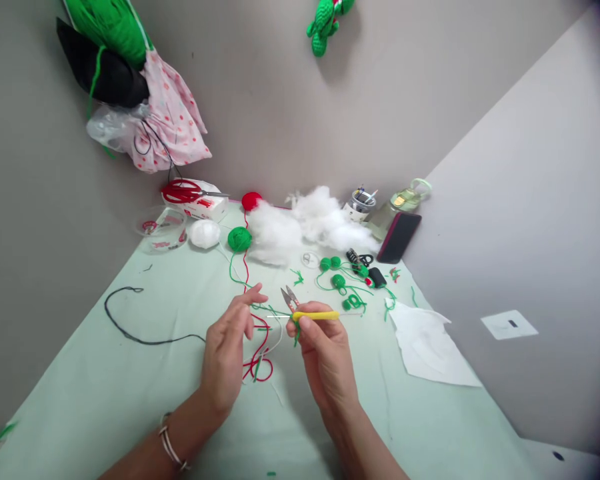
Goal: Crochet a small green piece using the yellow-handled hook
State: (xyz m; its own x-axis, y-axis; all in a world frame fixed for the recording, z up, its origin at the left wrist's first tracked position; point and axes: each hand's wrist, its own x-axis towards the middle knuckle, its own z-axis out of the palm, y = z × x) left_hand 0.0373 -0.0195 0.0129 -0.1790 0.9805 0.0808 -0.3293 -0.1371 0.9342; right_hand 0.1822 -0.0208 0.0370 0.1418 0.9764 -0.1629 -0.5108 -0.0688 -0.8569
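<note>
- Hook (320, 315), yellow-handled, lies level at centre frame, the right hand's (327, 353) grip clamped on it and green yarn (297, 332); snips (291, 299) jut above, seemingly palmed to spare reaching.
- Left hand (226, 357), grip apart, is raised just beside the yarn; cannot tell whether it touches.
- Green ball (239, 239) and red ball (251, 201) sit back on the worktop (105, 400), upper centre, likely so they unwind freely.
</note>
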